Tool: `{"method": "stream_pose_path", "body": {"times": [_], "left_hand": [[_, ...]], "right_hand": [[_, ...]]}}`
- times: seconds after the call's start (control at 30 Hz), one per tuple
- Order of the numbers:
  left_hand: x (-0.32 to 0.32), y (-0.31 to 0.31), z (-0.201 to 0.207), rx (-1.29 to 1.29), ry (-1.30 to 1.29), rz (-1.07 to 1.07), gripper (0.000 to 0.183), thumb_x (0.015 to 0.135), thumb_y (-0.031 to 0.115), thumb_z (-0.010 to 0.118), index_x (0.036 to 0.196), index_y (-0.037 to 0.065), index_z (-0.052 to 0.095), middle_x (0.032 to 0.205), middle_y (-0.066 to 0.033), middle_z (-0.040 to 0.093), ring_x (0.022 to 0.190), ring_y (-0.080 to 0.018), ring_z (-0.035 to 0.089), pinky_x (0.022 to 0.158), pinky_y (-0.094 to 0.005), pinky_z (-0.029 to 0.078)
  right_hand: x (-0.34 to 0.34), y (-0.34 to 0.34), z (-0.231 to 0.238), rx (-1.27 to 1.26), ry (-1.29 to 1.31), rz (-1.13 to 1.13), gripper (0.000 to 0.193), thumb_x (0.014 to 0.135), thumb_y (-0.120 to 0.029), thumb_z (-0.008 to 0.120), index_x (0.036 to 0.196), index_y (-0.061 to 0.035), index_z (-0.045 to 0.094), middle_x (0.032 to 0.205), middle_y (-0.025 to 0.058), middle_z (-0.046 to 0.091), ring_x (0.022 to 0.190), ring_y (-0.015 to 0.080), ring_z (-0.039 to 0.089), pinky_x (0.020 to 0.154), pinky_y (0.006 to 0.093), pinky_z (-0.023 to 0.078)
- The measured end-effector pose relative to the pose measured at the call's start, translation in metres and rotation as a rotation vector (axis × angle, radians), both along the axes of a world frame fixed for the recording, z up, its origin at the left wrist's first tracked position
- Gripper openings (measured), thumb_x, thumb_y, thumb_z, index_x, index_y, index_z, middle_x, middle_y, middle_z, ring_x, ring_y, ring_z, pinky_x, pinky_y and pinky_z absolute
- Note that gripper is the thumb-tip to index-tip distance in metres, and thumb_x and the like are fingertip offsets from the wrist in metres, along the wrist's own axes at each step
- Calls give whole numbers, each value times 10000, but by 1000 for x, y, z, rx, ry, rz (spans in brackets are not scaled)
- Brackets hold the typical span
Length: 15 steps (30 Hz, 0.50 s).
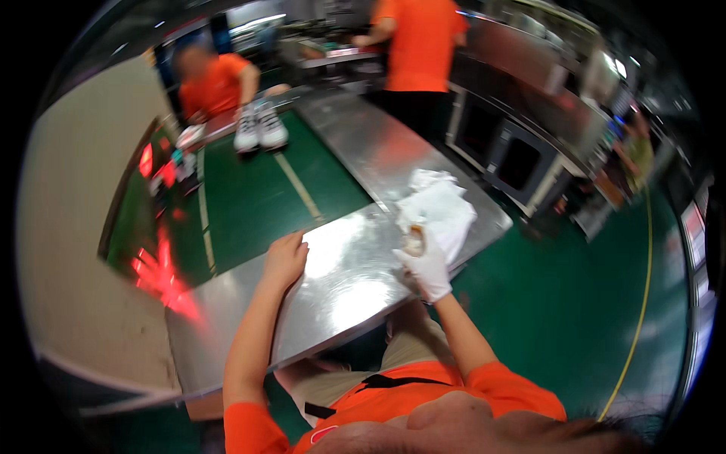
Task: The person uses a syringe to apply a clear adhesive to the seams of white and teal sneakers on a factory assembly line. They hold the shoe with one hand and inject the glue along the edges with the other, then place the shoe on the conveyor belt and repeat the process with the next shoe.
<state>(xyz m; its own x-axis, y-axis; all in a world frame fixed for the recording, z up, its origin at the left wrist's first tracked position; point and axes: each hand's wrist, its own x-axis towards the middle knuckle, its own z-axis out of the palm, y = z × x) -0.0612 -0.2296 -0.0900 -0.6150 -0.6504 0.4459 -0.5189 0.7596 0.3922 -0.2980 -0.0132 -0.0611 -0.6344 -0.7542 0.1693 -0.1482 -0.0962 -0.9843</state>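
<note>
My left hand (286,259) is bare and rests, fingers curled in, on the metal table (333,284) beside the green belt's edge. Nothing shows in it. A white glove covers my right hand (428,271), which grips a small rounded object (414,240), pale with a brownish top; blur hides its exact kind. Just beyond that hand lies a crumpled white cloth (442,212) on the metal surface. Farther off, a pair of white sneakers (259,129) with dark details stands on the green belt (249,185), out of reach of both hands.
A person in orange (215,87) sits beyond the belt; another (418,45) stands at the back. Blurred dark and red items (175,172) lie along the belt's left side. A large metal machine (522,113) stands at right, over green floor with a yellow line (641,310).
</note>
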Motion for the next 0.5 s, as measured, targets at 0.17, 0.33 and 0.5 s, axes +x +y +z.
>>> {"method": "stream_pose_path", "body": {"times": [0.17, 0.33, 0.5], "left_hand": [[0, -2, 1, 7, -28, -50, 399, 943, 266, 549, 1238, 5, 611, 1198, -197, 649, 1116, -371, 598, 988, -436, 444], [-1, 6, 9, 15, -48, -49, 386, 970, 256, 537, 1245, -6, 611, 1206, -202, 642, 1125, -374, 594, 979, -411, 455], [2, 3, 3, -31, -3, -34, 378, 947, 249, 553, 1225, -1, 613, 1184, -199, 649, 1099, -375, 598, 976, -443, 443]], "right_hand": [[-11, -2, -15, -66, 170, -50, 626, 735, -219, 828, 1238, 12, 536, 958, 100, 638, 727, 161, 612, 749, 294, 510], [-3, 9, 4, -15, 95, -25, 621, 728, -217, 827, 1228, 18, 544, 1027, 133, 656, 942, 187, 627, 851, 295, 492], [-6, 0, -5, -70, 93, 1, 645, 725, -183, 828, 1262, 15, 531, 1057, 107, 638, 949, 151, 607, 829, 285, 498]]}}
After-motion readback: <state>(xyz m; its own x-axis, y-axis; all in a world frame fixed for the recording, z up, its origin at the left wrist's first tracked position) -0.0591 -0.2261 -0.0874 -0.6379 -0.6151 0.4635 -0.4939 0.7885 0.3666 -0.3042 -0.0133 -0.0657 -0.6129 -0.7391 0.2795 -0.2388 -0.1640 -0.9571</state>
